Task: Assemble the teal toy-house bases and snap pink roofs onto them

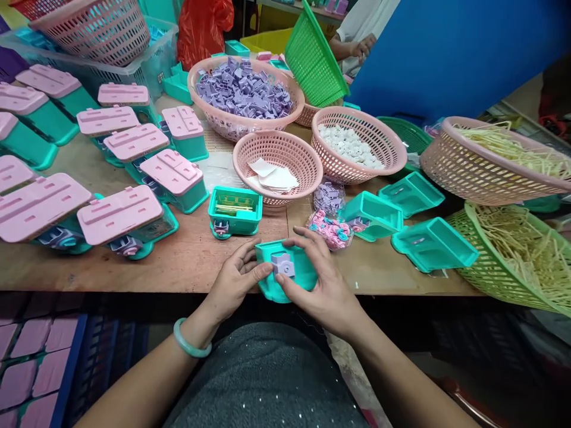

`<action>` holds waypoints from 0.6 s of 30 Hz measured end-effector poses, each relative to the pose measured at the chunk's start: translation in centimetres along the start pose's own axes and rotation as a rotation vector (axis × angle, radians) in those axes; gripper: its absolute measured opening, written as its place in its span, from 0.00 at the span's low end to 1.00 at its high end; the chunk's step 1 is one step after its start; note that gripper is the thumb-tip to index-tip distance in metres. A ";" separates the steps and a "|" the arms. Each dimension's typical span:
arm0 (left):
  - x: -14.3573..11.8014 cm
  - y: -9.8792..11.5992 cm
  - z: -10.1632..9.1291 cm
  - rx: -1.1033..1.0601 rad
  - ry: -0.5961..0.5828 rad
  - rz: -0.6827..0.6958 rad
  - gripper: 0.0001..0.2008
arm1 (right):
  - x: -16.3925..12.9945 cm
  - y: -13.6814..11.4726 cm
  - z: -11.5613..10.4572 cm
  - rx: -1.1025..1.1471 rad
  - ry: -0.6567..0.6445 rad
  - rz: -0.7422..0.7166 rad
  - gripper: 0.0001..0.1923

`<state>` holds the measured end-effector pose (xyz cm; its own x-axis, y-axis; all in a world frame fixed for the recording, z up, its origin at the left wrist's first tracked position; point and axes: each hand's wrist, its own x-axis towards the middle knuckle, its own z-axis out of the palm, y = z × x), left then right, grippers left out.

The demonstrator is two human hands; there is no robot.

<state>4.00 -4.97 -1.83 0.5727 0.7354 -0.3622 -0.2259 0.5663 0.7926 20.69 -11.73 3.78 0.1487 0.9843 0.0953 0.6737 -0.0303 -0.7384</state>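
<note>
At the table's (191, 264) near edge, the left hand (229, 282) and right hand (329, 292) partly hide a teal box (303, 267). The picture cuts off a light-green basket (473, 257) at the right edge and (beyond the far edge) a co-worker (366, 21).

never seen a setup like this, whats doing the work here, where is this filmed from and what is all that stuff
There is no machine here: a person works with two bare hands. The single picture comes from a camera worn on the head, looking forward and down. The left hand and right hand hold a teal box, both thumbs by a small light-purple part on it. On the table, pink-lidded boxes stand to the left and open teal boxes to the right. Farther back, pink baskets hold purple pieces, white pieces and pale, flat sheets.
</note>
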 end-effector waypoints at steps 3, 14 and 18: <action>0.1 -0.1 -0.1 -0.012 -0.018 -0.005 0.34 | -0.1 -0.1 0.1 -0.028 -0.006 0.005 0.21; -0.1 -0.7 -0.5 0.005 -0.110 0.015 0.45 | -1.7 0.5 -1.1 0.056 -0.045 -0.032 0.06; -0.1 -0.9 -0.4 0.016 -0.123 0.015 0.43 | -1.8 0.1 -1.5 0.068 -0.061 0.000 0.04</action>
<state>3.78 -5.38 -2.71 0.6622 0.6918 -0.2880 -0.2232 0.5490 0.8055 21.52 -13.74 4.55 0.1031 0.9931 0.0556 0.6229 -0.0209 -0.7820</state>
